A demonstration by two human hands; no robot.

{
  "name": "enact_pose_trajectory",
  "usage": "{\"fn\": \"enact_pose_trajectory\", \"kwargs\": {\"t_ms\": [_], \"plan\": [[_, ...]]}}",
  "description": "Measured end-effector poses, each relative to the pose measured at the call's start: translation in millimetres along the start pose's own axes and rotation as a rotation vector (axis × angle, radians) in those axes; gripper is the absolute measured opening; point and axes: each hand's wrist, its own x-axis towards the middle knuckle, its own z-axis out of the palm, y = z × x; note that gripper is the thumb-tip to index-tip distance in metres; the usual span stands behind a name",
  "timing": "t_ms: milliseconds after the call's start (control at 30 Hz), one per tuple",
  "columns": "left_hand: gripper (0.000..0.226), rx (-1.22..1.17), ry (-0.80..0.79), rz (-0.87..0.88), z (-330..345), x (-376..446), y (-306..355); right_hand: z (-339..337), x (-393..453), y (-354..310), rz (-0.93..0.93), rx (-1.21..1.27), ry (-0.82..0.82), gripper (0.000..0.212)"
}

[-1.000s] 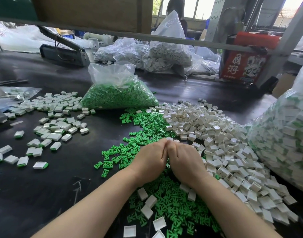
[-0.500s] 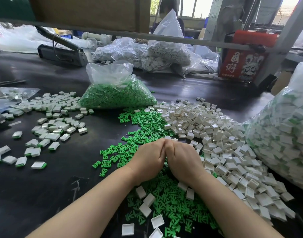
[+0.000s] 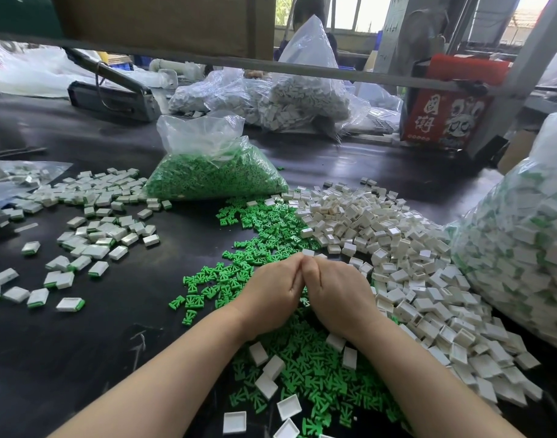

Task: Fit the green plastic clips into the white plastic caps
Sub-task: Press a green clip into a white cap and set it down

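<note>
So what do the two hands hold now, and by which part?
It cannot be told. The left hand and right hand press together, curled fingers turned away; only a white edge shows at their tips.

Your loose green clips [image 3: 271, 235] are small forked plastic pieces, spread in a band from the frame's centre down to the bottom edge. To their right your white caps [image 3: 397, 248] lie heaped, little rectangular shells, many with the hollow side up; a few strays [image 3: 272, 368] sit on the green pieces at lower centre. At left your finished caps with green edges [image 3: 91, 222] lie scattered flat. At upper centre a clear bag of green clips [image 3: 214, 175] rests on its side.
</note>
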Motion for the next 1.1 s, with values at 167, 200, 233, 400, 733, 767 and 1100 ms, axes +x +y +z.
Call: {"fn": "enact_pose_trajectory", "kwargs": {"t_ms": [167, 200, 233, 400, 733, 767, 1100], "plan": [[0.031, -0.416, 0.105, -0.018, -12, 3, -5, -3, 5, -6, 0.087, 0.531, -0.043, 0.046], [0.031, -0.467, 0.137, -0.012, -14, 3, -5, -5, 7, -6, 0.160, 0.785, -0.047, 0.050], [0.031, -0.501, 0.160, -0.001, -16, 3, -5, -9, 9, -5, 0.242, 1.008, -0.066, 0.054], [0.032, -0.596, 0.194, -0.034, -16, 2, 2, -23, 9, 2, 0.387, 1.235, -0.362, 0.075], [0.018, -0.662, 0.199, 0.009, -14, -1, 13, -18, 5, -4, 0.292, 1.434, -0.485, 0.061], [0.016, -0.662, 0.216, 0.012, -13, -1, 14, -17, 5, -4, 0.283, 1.452, -0.488, 0.061], [0.025, -0.670, 0.274, -0.088, -11, -4, 20, -8, 3, -7, 0.231, 1.494, -0.507, 0.056]]}}
